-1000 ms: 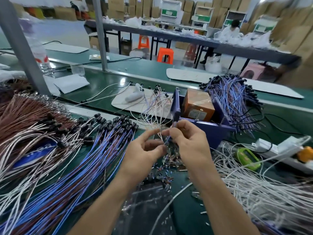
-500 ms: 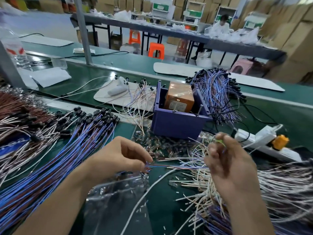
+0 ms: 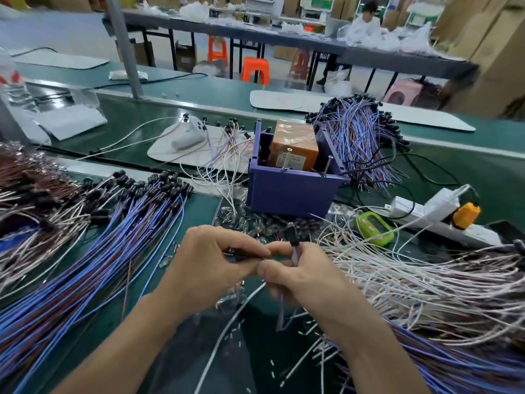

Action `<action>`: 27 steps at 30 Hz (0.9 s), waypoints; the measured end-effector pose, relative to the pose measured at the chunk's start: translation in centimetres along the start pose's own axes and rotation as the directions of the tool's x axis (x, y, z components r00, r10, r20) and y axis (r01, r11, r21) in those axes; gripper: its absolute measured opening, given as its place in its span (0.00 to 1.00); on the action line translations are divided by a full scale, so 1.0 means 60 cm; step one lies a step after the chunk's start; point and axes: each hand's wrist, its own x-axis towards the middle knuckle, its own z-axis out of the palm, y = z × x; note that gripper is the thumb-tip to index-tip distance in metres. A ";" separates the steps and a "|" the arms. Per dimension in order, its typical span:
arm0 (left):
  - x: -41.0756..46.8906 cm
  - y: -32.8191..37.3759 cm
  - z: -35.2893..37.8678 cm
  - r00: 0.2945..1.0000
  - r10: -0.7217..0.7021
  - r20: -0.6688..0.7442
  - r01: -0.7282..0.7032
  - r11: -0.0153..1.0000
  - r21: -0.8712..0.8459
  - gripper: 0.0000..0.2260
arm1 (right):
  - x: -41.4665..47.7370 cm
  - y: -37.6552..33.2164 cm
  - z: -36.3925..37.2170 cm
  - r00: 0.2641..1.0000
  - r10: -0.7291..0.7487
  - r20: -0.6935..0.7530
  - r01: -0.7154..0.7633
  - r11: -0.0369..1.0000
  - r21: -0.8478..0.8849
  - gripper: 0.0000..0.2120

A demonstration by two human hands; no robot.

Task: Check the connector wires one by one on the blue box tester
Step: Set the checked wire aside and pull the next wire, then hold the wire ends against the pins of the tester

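The blue box tester [image 3: 287, 191] stands mid-bench with an orange block [image 3: 292, 147] inside it. In front of it my two hands meet. My right hand [image 3: 309, 277] pinches a blue-and-brown connector wire [image 3: 295, 253] with its black connector end pointing up. My left hand [image 3: 216, 263] pinches a small dark piece [image 3: 241, 253] against the right hand's fingertips. The wire's tail hangs below my right palm.
A fan of blue and brown wires [image 3: 93, 251] with black connectors lies at left. White wires [image 3: 412, 280] pile up at right. More blue wires [image 3: 360, 143] heap behind the box. A green device [image 3: 375, 227], a white power strip [image 3: 443, 220] and small loose parts [image 3: 255, 223] surround the box.
My right hand came back from the white wire pile at right and now holds a blue connector wire. Both hands have closed together in front of the box.
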 end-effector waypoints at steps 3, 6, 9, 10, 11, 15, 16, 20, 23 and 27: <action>0.009 -0.008 -0.020 0.993 -0.121 -0.002 0.121 0.993 -0.003 0.14 | 0.004 0.008 -0.017 0.994 0.038 -0.100 -0.028 0.995 0.096 0.06; 0.020 -0.023 -0.050 0.978 -0.196 -0.068 0.191 0.979 -0.073 0.11 | 0.005 0.013 -0.037 0.984 0.080 -0.157 -0.052 0.983 0.177 0.07; 0.024 -0.030 -0.059 0.972 -0.224 -0.073 0.198 0.945 -0.262 0.08 | 0.001 0.012 -0.044 0.990 0.098 -0.097 -0.082 0.983 0.164 0.08; 0.024 -0.032 -0.058 0.971 -0.232 -0.051 0.204 0.926 -0.319 0.09 | -0.002 0.011 -0.044 0.995 0.097 -0.037 -0.092 0.989 0.117 0.07; 0.024 -0.034 -0.055 0.971 -0.238 -0.016 0.218 0.912 -0.347 0.09 | -0.005 0.010 -0.043 0.995 0.096 0.032 -0.098 0.992 0.073 0.05; 0.023 -0.032 -0.044 0.957 -0.219 0.192 0.265 0.928 -0.262 0.08 | -0.008 0.012 -0.035 0.983 0.100 0.152 -0.097 0.995 -0.028 0.11; 0.022 -0.030 -0.039 0.952 -0.208 0.227 0.260 0.937 -0.234 0.09 | -0.007 0.013 -0.029 0.986 0.082 0.146 -0.078 0.996 -0.035 0.11; 0.023 -0.017 -0.022 0.959 -0.175 0.223 0.226 0.947 -0.228 0.11 | 0.005 0.020 -0.010 0.997 0.039 0.071 -0.041 0.999 0.030 0.03; 0.024 -0.017 -0.025 0.966 -0.224 0.131 0.257 0.893 -0.369 0.08 | 0.009 0.022 -0.012 0.998 0.041 0.046 -0.046 0.991 0.125 0.07; 0.023 -0.016 -0.034 0.969 -0.235 0.077 0.244 0.861 -0.447 0.12 | 0.007 0.015 -0.007 0.999 0.030 0.037 -0.037 0.978 0.207 0.13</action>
